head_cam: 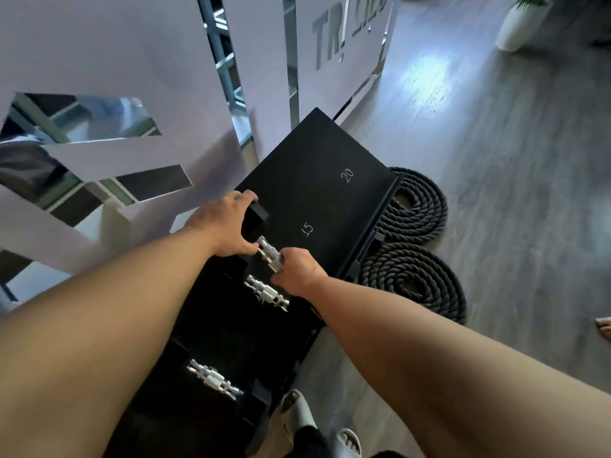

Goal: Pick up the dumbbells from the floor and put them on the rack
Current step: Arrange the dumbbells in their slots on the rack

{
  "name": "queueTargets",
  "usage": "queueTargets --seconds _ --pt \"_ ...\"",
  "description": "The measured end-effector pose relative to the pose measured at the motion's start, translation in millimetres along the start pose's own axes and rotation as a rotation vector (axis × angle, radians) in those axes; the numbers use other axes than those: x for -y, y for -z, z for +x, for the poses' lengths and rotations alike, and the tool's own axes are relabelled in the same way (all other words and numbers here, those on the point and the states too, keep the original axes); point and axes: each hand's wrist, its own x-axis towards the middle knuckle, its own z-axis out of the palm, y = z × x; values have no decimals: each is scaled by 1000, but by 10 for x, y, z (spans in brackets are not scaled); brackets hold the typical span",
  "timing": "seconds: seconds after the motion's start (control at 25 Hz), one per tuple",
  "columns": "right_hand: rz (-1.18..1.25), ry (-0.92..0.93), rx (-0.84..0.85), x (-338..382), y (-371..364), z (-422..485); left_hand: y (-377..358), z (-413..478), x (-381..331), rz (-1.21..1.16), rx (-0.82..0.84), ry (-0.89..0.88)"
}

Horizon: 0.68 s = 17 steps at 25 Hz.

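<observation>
We have the dumbbell point(261, 234) over the rack point(330, 180): left hand point(220, 223) clamped on its black head, right hand point(297, 271) around the knurled steel handle. Heavy, rigid; grip there.

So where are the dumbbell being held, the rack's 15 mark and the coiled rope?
Held dumbbell point(269, 252): head view, on its knurled metal handle.
15 mark point(307, 229): head view, on the white digits on the rack top.
Coiled rope point(411, 279): head view, on the nearer coil.
</observation>
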Motion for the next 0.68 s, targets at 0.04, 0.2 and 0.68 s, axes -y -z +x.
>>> queueTargets --seconds 0.04,0.2,0.68 --pt "-8 -9 -3 -23 61 110 3 147 2 2 12 -8" --pt "17 -17 15 -183 329 578 30 736 -47 3 35 -7" --pt "-16 -45 165 -1123 494 1789 -596 2006 -344 -3 180 126"
